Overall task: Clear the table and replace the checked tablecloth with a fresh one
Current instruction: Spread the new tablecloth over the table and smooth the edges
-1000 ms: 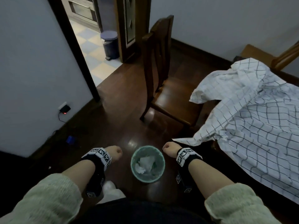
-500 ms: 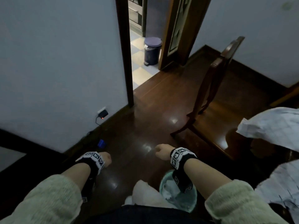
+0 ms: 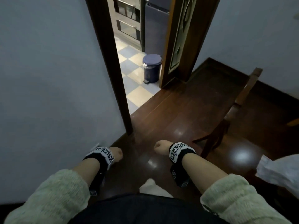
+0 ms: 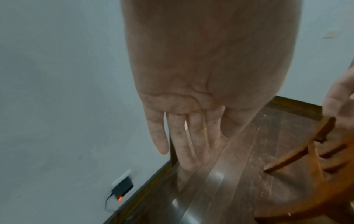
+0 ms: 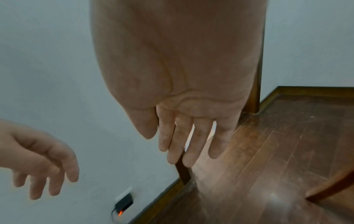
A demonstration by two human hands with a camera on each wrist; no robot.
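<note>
Only a blurred corner of the white checked tablecloth (image 3: 278,172) shows, at the right edge of the head view. My left hand (image 3: 117,155) and right hand (image 3: 160,147) hang in front of me over the dark wooden floor, well apart from the cloth. The left wrist view shows the left hand's fingers (image 4: 184,136) long and relaxed, with nothing in them. In the right wrist view the right hand's fingers (image 5: 191,136) are just as loose and hold nothing; the left hand (image 5: 44,163) hangs beside it, loosely curled.
An open doorway (image 3: 139,65) ahead leads to a checked tile floor with a blue pedal bin (image 3: 152,67). A wooden door (image 3: 179,38) stands open beside it. A wooden chair (image 3: 234,113) is at the right. A wall with a plugged-in charger (image 4: 122,189) is at the left.
The view has swung left toward the doorway. The green waste basket and most of the checked cloth have left the picture. Both hands stay low and hold nothing.
</note>
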